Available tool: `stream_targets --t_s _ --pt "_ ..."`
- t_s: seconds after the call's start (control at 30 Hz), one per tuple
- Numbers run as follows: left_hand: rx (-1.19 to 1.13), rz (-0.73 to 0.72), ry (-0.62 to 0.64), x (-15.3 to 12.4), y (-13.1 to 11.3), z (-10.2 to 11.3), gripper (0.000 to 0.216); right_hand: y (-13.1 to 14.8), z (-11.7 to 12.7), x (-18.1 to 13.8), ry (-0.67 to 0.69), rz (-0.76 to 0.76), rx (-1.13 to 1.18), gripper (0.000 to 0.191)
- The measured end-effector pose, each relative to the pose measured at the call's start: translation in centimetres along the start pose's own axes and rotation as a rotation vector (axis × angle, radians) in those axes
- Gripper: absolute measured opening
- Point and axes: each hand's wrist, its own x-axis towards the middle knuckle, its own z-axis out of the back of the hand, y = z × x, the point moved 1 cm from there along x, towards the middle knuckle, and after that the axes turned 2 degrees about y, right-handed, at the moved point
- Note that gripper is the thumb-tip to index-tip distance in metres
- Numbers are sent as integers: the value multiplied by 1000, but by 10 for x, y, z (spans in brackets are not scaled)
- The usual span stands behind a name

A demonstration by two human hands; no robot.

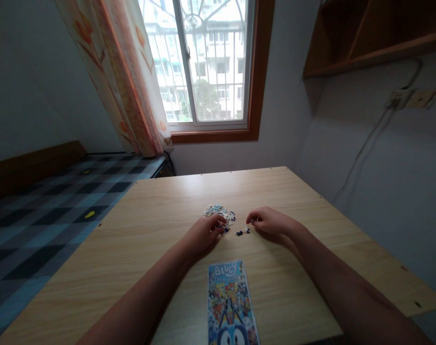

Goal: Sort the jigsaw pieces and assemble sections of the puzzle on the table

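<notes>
A small heap of jigsaw pieces lies in the middle of a light wooden table. My left hand rests at the heap's near edge, fingers curled and pinching among the pieces. My right hand lies just to the right, fingers curled in a pinch; what it holds is too small to name. Between the two hands sit a few dark blue pieces. A colourful picture card with cartoon figures lies flat near the table's front edge, between my forearms.
A bed with a checked blue and black cover stands along the table's left side. A window with a patterned curtain is behind the table. A wooden shelf and a wall socket with cable are on the right wall.
</notes>
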Motion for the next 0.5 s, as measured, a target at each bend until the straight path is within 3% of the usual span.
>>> stream_targets --t_s 0.17,0.33,0.5 --pt "-64 -39 -15 0 -2 -2 17 17 -14 3 -94 67 85 32" --pt "-163 -48 -64 1 -2 -7 7 38 -30 2 -59 148 223 39" --pt "-194 -46 -76 1 -2 -12 9 49 -33 -2 -118 145 224 27"
